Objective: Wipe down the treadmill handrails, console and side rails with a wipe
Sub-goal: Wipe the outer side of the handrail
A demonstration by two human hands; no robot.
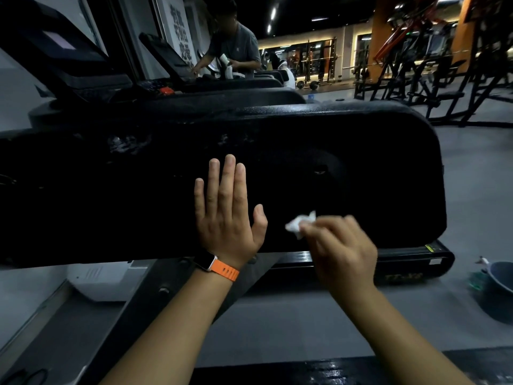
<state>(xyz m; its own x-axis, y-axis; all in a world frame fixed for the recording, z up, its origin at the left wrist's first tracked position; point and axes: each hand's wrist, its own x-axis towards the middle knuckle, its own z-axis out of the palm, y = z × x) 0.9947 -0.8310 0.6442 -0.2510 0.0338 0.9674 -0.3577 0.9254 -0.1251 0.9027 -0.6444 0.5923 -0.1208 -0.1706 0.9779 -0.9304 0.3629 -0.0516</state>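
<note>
Broad black matte treadmill side panel [361,162] fills mid-frame. L hand [224,215] lies flat on panel's face, fingers straight & together, thumb out; orange-strapped watch [224,269] on that wrist sits just below panel's bottom edge. R hand [338,245], blurred, fingers curled, pinches small crumpled white wipe [298,223] at panel's lower face. Grey-blue round basin [499,290] on floor, below panel's R end.

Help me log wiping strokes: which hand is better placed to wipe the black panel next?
Right. The right hand pinches the white wipe at the black panel; the left hand lies flat on it, fingers straight, holding nothing.
</note>
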